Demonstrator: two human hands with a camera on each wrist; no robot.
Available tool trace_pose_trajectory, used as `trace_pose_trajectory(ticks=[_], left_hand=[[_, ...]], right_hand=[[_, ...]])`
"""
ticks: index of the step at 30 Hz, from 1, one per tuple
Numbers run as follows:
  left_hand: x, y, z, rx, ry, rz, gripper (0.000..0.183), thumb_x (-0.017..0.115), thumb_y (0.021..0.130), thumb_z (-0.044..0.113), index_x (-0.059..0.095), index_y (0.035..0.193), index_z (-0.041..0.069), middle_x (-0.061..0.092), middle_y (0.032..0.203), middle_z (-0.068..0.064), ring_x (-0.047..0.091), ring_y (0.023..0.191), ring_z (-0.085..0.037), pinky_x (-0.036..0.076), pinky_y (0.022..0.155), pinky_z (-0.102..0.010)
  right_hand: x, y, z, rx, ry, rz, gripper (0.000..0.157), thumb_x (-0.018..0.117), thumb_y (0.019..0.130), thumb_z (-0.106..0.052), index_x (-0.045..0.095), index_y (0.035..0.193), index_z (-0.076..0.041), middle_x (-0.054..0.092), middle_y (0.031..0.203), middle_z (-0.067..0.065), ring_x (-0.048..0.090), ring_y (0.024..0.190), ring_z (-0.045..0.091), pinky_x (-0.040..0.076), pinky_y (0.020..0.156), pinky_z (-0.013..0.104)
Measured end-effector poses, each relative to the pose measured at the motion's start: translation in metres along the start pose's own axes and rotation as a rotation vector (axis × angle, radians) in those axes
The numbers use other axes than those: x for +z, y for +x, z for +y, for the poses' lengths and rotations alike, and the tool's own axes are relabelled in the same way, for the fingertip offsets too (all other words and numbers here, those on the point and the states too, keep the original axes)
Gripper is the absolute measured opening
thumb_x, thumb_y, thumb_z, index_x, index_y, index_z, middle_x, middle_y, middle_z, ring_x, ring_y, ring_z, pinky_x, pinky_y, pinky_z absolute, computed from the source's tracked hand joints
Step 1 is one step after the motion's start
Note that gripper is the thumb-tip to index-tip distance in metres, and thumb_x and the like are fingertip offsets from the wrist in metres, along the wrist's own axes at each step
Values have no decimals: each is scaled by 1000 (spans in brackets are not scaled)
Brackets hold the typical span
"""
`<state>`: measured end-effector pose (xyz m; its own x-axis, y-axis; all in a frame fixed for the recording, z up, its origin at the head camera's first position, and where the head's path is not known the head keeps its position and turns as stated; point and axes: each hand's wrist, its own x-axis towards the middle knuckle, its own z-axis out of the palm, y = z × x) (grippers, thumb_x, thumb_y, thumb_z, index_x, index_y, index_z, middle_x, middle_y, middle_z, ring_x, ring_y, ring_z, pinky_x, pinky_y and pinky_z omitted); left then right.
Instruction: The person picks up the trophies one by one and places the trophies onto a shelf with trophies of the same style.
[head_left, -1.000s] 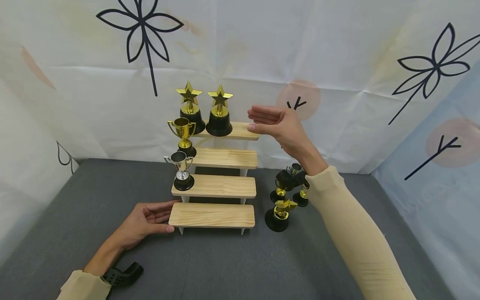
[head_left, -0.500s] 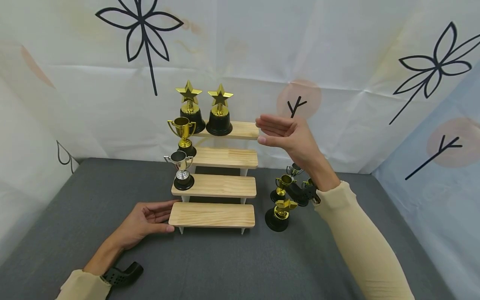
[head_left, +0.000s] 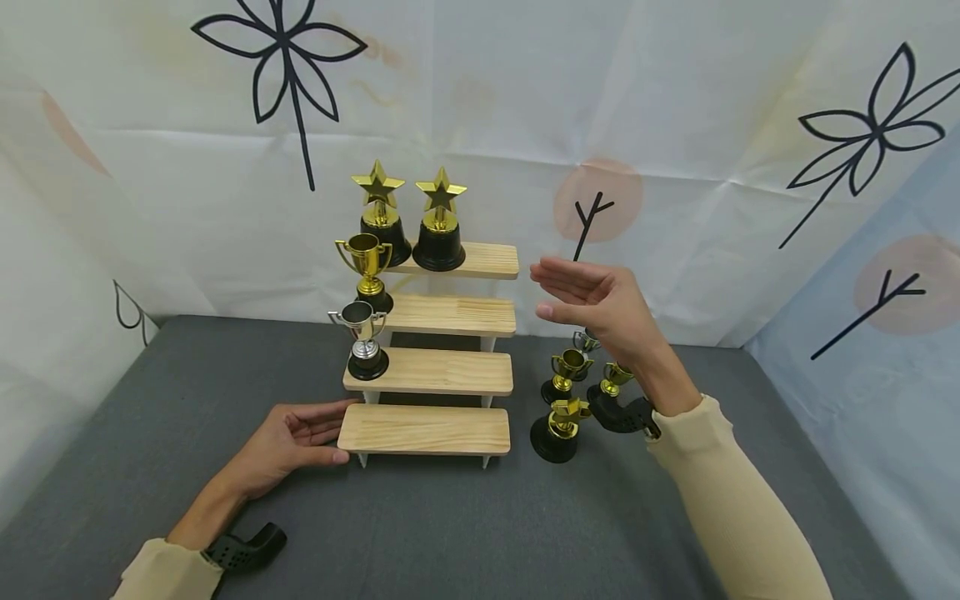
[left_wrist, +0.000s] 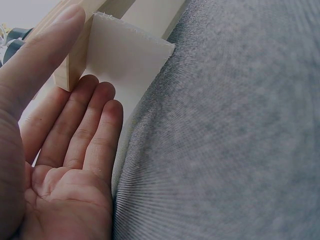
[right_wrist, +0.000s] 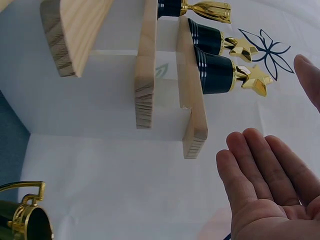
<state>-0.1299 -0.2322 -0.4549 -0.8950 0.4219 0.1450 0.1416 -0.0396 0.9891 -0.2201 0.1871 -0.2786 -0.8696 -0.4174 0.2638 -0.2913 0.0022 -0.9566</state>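
A stepped wooden stand [head_left: 427, 431] with pale shelves is at the middle of the table. Two gold star trophies [head_left: 439, 221] stand on its top shelf; below them, at the left ends, are a gold cup trophy [head_left: 366, 268] and a silver cup trophy [head_left: 364, 340]. My left hand [head_left: 288, 450] rests at the bottom shelf's left end, fingers extended; in the left wrist view the fingertips [left_wrist: 104, 91] are at the shelf's end and its white support. My right hand [head_left: 600, 304] hovers right of the upper shelves, fingers straight, holding nothing.
Right of the stand, a star trophy [head_left: 557, 430] stands on the grey table [head_left: 420, 533]. Behind it are gold cup trophies [head_left: 567, 367] and a silver cup [head_left: 585, 340], partly hidden by my right hand and wrist. White patterned cloth [head_left: 487, 100] hangs behind.
My right hand has moved right and down, away from the top shelf's right end, staying empty. The left hand and the trophies on the stand have not visibly moved.
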Motion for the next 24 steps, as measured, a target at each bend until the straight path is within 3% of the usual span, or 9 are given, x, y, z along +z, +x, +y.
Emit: trace_pose_trajectory(ticks=[14,24], left_hand=[[1,0,0,-14,30,10,69,77,82,-12,41,140,-24,46,141,-38,63,119,-11,55,98,-29],[1,1,0,-12,33,9,69,77,82,-11,42,140,-23,44,142,-40,63,120,-12,55,98,-30]], right_hand=[[-5,-24,15,34,-47,0,63,75,86,10,51,144,7,59,140,19,55,132,30,56,100,34],[-10,-39,25,34,-75,5,62,76,87,7,51,144,8,60,140,17,58,130,22,54,102,33]])
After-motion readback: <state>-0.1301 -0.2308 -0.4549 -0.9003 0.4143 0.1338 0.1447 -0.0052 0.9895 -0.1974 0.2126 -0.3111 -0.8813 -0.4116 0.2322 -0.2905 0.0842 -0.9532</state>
